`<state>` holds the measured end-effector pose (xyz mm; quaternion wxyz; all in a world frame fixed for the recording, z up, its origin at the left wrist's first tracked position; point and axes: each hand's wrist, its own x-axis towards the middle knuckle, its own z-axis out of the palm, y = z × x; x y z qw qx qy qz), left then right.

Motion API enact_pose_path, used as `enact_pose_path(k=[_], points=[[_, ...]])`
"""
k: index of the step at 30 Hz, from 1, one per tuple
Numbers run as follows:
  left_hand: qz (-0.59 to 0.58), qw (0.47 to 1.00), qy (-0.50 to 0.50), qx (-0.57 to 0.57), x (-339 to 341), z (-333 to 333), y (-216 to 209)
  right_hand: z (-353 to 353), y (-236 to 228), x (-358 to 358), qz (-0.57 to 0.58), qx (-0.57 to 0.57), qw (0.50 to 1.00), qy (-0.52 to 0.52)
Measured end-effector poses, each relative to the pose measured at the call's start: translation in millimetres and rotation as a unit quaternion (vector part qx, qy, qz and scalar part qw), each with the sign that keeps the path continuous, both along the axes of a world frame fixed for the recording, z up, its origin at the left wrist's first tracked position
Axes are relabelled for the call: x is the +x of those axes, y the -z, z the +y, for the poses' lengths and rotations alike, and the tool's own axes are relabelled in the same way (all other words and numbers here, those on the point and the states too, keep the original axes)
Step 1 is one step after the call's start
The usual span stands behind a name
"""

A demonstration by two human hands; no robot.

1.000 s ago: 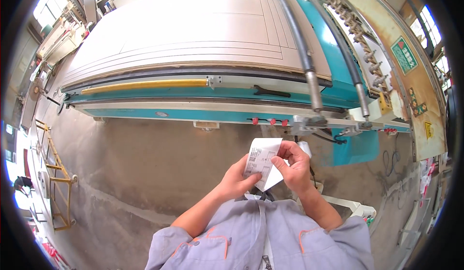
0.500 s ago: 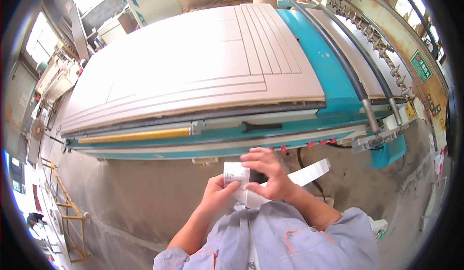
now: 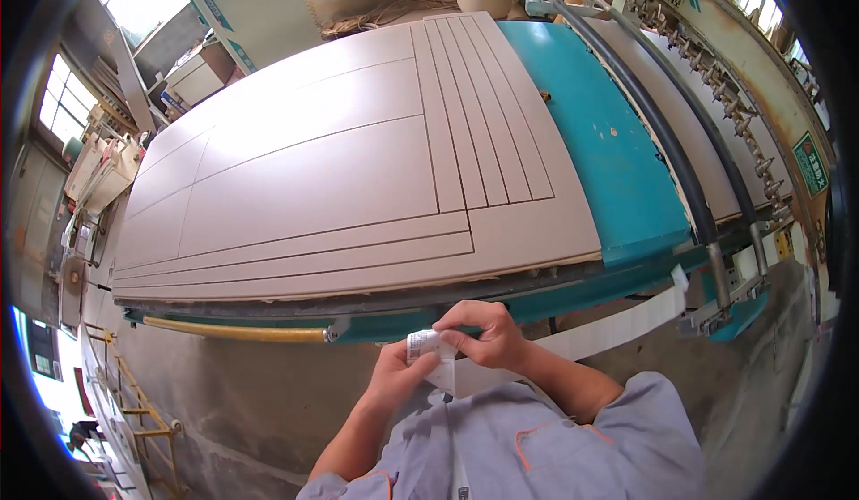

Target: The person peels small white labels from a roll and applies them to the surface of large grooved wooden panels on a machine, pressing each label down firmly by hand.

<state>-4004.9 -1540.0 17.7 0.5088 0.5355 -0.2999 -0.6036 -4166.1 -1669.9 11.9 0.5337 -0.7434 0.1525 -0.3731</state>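
Board [image 3: 331, 169]: pale and grooved, flat across the middle; far more of its face shows than a second ago, the view having tipped up toward it.
Turquoise bed [image 3: 573, 133]: bare in a band to the right of the board; two dark bars [image 3: 658, 115] slant along its right side.
Grey jacket [image 3: 546, 451]: at the lower edge, just below the hands; orange trim on its pocket.
Paper strip [image 3: 617, 325]: white; in front of the person, its near end between the hands; the rest passes under the right forearm and trails out to the right, toward the metal ends of the bars; whether it touches them I cannot tell; more of that tail shows than half a second ago, so, as I judge it, the handling is now at one end while a longer length hangs loose.
Right hand [image 3: 488, 339]: fingers loosely spread half a second ago, now drawn in; thumb and forefinger appear to pinch the near end's upper edge, the gap between them nearly gone; this suggests a steadier, two-handed hold.
Left hand [image 3: 398, 370]: thumb pressed over the front of the paper, fingers mostly hidden behind it; barely open.
Printed patch [image 3: 422, 345]: dark marks on the near end, between both thumbs; too small to make out.
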Motion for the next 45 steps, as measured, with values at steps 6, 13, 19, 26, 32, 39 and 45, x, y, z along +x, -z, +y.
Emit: enact_pose_path(k=[6, 13, 19, 26, 32, 39, 45], points=[[0.029, 0.997, 0.073, -0.014, 32, -56, 2, -47, -1, 14, 0.047, 0.272, 0.961, -0.017], [0.043, 0.978, 0.202, -0.028, 84, -109, 8, -105, 6, 35, 0.007, 0.431, 0.902, -0.017], [0.059, 0.991, 0.117, -0.014, 125, -129, 8, -226, 37, 0, -0.203, 0.376, 0.844, 0.323], [0.107, 0.969, -0.206, -0.085, 163, -141, 4, -394, 113, -23, -0.076, 0.223, 0.794, 0.56], [0.095, 0.97, -0.219, -0.039, 162, -162, 11, -506, 188, 46, 0.031, 0.058, 0.812, 0.58], [0.074, 0.973, -0.207, 0.065, 158, -202, 18, -528, 219, 63, 0.034, 0.027, 0.812, 0.581], [0.083, 0.977, -0.177, 0.089, 157, -229, 30, -445, 229, 4, -0.077, 0.08, 0.839, 0.533]])
